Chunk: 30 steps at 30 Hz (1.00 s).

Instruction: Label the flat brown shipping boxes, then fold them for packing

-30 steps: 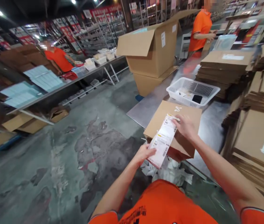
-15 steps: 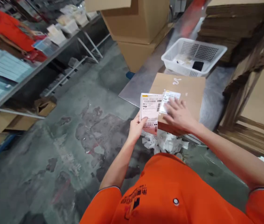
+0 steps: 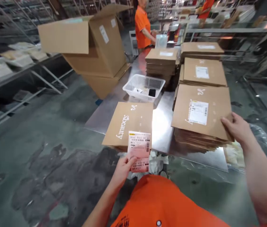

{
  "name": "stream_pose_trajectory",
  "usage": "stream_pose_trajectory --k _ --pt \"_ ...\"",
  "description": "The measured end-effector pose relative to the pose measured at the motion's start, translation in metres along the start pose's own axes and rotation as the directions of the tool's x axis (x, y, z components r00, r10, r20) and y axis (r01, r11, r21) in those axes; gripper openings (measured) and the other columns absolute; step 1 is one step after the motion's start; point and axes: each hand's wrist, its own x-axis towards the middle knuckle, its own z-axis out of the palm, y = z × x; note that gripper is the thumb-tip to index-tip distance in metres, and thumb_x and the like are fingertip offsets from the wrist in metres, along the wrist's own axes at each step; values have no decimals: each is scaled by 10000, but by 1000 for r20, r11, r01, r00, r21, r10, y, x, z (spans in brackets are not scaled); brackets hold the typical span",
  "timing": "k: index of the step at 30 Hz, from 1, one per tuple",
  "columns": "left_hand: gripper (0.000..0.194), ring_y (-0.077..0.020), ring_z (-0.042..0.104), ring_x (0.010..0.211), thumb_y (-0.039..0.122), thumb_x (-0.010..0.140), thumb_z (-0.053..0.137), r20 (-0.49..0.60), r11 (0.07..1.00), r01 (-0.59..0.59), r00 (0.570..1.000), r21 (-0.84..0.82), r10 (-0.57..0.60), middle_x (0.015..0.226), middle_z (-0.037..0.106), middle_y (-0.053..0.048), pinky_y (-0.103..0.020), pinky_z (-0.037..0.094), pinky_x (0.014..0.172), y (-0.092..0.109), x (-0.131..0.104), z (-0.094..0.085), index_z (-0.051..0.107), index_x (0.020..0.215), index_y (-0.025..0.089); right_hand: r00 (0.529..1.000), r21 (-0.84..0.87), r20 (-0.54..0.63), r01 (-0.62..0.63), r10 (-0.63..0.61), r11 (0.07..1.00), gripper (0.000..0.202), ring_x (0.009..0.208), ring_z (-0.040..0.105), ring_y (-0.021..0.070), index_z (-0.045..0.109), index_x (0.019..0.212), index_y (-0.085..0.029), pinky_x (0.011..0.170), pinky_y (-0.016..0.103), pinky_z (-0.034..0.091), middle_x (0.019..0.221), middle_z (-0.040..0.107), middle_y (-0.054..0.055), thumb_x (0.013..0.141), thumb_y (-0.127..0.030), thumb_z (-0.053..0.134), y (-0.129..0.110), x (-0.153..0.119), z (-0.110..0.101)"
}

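Note:
My left hand pinches a sheaf of printed labels, held over the front edge of a flat brown carton with white lettering. At the right, my right hand grips the right edge of the top carton on the nearest stack, thumb on top and fingers at the side. That top carton bears a white label across its lettering. The carton in front of me shows no label on its visible part; the held labels cover some of its lower right.
A white plastic basket with small items sits on the metal table. More carton stacks stand behind the nearest one. Large boxes rise at the left. A person in orange stands beyond the table.
The view has swung right. My right hand has left the labelled carton and now holds the top carton of the right stack. The labels remain in my left hand.

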Motion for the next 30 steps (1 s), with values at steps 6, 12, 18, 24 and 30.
stream_pose_trajectory --k 6,12,18,24,30 --pt "566 -228 666 756 666 618 780 122 995 12 992 102 -25 773 732 -81 -310 537 731 -5 -9 34 744 767 121 792 299 112 549 -600 780 576 1269 520 315 513 1351 -203 1006 495 468 1361 560 162 886 -540 550 -97 -53 12" --pt "632 -280 666 1030 549 544 881 73 998 -3 997 66 -2 1111 731 -118 -310 542 841 3 -25 15 737 1026 168 343 651 339 586 -876 482 203 695 563 135 617 747 -186 630 233 393 741 637 10 933 -264 596 -193 -145 85" --pt "430 -185 651 722 490 613 838 -196 993 -119 973 21 121 800 727 -49 -252 524 660 31 -15 -2 725 836 140 341 726 264 545 -902 419 192 698 544 123 622 813 -183 624 220 348 764 635 3 957 -301 576 -212 -178 113" --pt "474 -106 505 538 552 550 830 -257 996 -74 963 54 86 564 591 18 -207 408 524 16 11 -16 672 666 120 412 705 279 525 -867 476 211 693 564 133 621 760 -179 648 235 403 740 636 7 937 -289 594 -231 -157 145" --pt "543 -140 557 584 513 469 875 -127 998 56 990 -38 -60 674 681 -44 -242 431 569 -25 20 -51 715 780 98 578 326 204 721 -790 611 263 984 611 286 671 1032 -167 865 404 472 1032 691 132 936 -389 567 -274 -81 196"
